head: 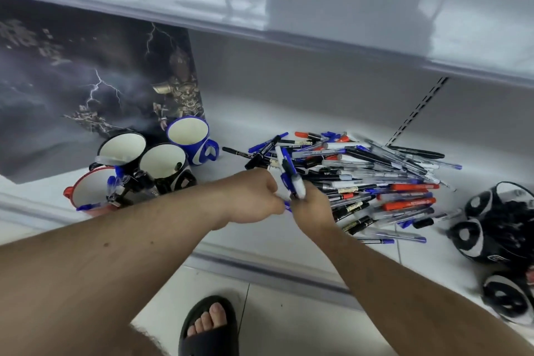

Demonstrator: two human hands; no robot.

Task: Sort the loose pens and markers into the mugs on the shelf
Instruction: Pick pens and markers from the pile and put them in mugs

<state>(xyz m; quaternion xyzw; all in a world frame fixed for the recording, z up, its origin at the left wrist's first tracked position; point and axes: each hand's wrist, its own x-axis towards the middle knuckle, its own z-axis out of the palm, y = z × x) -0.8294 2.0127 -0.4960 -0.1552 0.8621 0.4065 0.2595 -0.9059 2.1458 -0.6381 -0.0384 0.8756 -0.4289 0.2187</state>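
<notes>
We are looking down at a low white shelf (289, 115), glossy and pale, with a second shelf board (375, 9) overhanging it above our hands and a slotted upright (416, 110) set in the grey back panel beyond our right hand. The shelf's front edge (260, 266) runs under both our forearms, and below it lies a tiled floor (283, 318) where our foot in a dark sandal (209, 326) stands. Bare shelf lies beyond our left hand, between the mugs and the heap, and a narrower strip lies just in front of our wrists along the edge. Our left hand (254, 196) is curled, its fingertips pinching at something blue where it meets our right hand (310, 208), which grips a small bundle of blue-capped pens (290, 173) standing up out of its fist. Directly beyond and to the right of our right hand sprawls the heap of loose pens and markers (375, 176), blue, black and red, touching and crossing one another. To the left of our left hand stand four mugs close together: a red mug (86, 193) already holding several blue pens, a black mug (121, 147), another black mug (164, 162), and a blue mug (190, 136) farthest back. Behind them leans a dark poster (72, 81) with lightning. Far right of our right hand, black mugs (497, 225) lie near the shelf edge.
</notes>
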